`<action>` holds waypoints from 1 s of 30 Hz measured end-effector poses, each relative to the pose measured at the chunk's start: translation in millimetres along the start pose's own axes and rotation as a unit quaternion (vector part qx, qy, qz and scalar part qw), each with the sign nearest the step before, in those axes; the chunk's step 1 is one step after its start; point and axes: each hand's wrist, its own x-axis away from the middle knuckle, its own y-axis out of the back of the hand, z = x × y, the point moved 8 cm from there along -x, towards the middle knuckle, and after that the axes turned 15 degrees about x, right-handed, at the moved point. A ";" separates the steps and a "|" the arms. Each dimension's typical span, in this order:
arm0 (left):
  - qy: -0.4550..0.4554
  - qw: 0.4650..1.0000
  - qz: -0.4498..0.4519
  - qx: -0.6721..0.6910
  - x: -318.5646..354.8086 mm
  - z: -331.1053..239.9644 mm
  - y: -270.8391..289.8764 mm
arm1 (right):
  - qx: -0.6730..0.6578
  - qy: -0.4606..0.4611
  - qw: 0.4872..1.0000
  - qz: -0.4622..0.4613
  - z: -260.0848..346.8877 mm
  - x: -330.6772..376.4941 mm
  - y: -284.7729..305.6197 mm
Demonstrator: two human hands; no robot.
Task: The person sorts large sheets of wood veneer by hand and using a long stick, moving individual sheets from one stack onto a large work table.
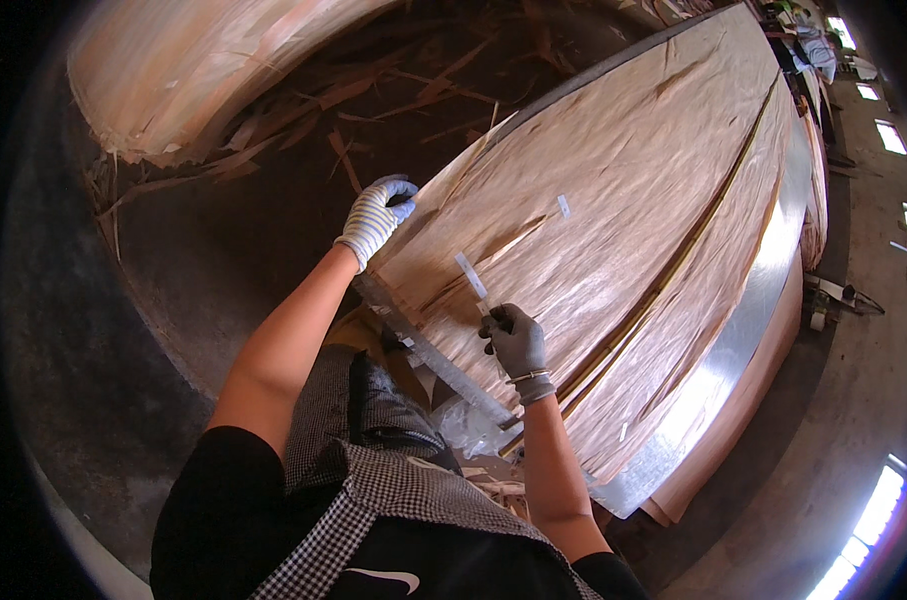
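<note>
A broad sheet of pale wood veneer lies in front of me on a table, with wavy grain and a few splits. My left hand, in a white and blue striped glove, is closed at the sheet's left edge, thumb and fingers pinching it. My right hand, in a grey glove, is closed over the near part of the sheet. From its fingers a narrow pale strip points away from me; whether it is tape or a blade I cannot tell. A small whitish piece lies farther up, by a split.
A metal strip runs along the table's right side. A long yellowish-brown strip crosses the sheet lengthwise. Veneer scraps litter the floor beyond, beside another veneer stack at far left. Clear plastic bunches near my waist.
</note>
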 end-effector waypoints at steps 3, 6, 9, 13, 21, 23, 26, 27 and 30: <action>-0.032 0.999 -0.005 -0.025 3.4 -19.3 -0.2 | -0.018 0.015 1.000 -0.012 1.5 -0.8 3.5; -0.022 0.998 -0.012 -0.060 5.1 -12.2 3.2 | -0.064 0.000 0.998 0.000 6.4 -7.6 4.5; -0.097 0.964 -0.020 -0.248 8.1 -28.5 2.8 | -0.049 0.003 0.999 0.010 39.8 -22.5 11.1; -0.207 0.910 -0.033 -0.358 15.9 -46.4 -4.1 | -0.019 0.056 0.998 0.015 83.6 -64.9 -4.2; -0.192 0.923 -0.061 -0.329 15.2 -53.1 15.0 | -0.064 -0.040 0.992 0.098 93.1 -119.2 -43.8; -0.171 0.932 -0.115 -0.299 37.9 -61.0 28.1 | -0.064 -0.036 0.993 0.095 99.0 -114.1 -42.6; -0.124 0.947 -0.065 -0.288 78.0 -56.9 14.3 | -0.060 -0.048 0.992 0.098 92.3 -117.9 -44.0; -0.111 0.938 -0.034 -0.327 87.0 -41.1 1.1 | -0.061 -0.042 0.992 0.103 94.4 -117.6 -45.2; -0.114 0.933 -0.020 -0.340 92.6 -24.2 -4.0 | -0.054 -0.031 0.992 0.109 97.3 -113.6 -45.0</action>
